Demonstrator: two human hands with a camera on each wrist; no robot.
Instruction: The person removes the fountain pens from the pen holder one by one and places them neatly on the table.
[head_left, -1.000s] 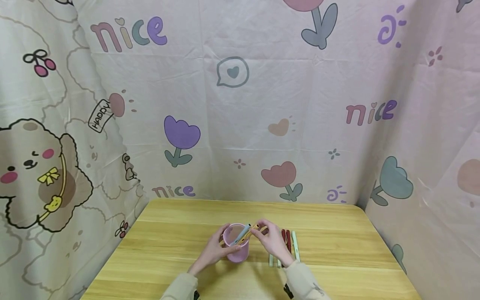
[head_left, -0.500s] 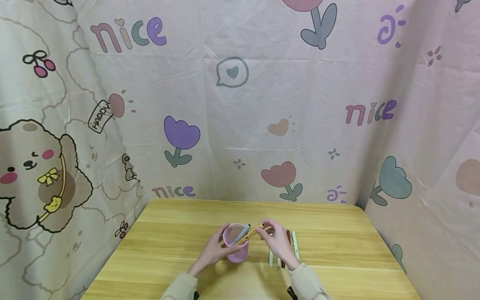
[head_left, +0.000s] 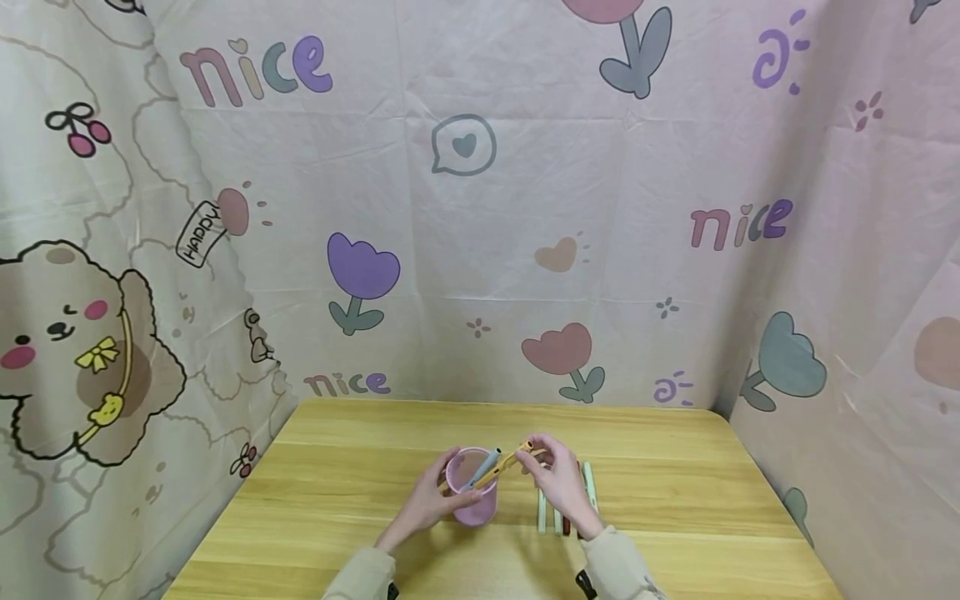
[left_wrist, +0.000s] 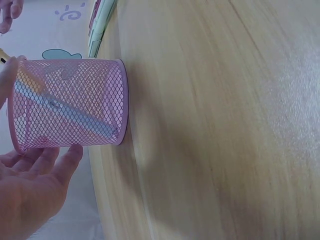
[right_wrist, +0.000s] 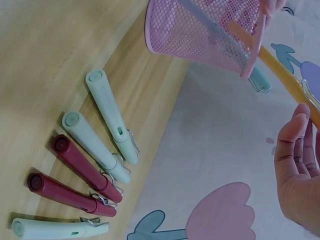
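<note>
My left hand [head_left: 429, 505] grips a pink mesh pen holder [left_wrist: 75, 102] near its rim, thumb on one side and fingers on the other. The holder stands upright on the table. Inside it leans a light blue pen [head_left: 486, 468], its upper end above the rim. My right hand [head_left: 558, 482] pinches a yellow pen [right_wrist: 281, 72] by its upper part, beside the silver clip. That pen slants, with its lower end inside the holder's mouth. Right of the holder lie mint green pens [right_wrist: 107, 102] and two dark red pens [right_wrist: 82, 165], below my right forearm in the head view.
The wooden table [head_left: 330, 492] extends around the hands. Patterned cloth [head_left: 450, 233] hangs behind it and along both sides. The loose pens lie roughly side by side, close to my right wrist.
My right hand has shifted slightly to the right and up, drawing the yellow pen's upper end away from the blue pen. My left hand and the holder have stayed put.
</note>
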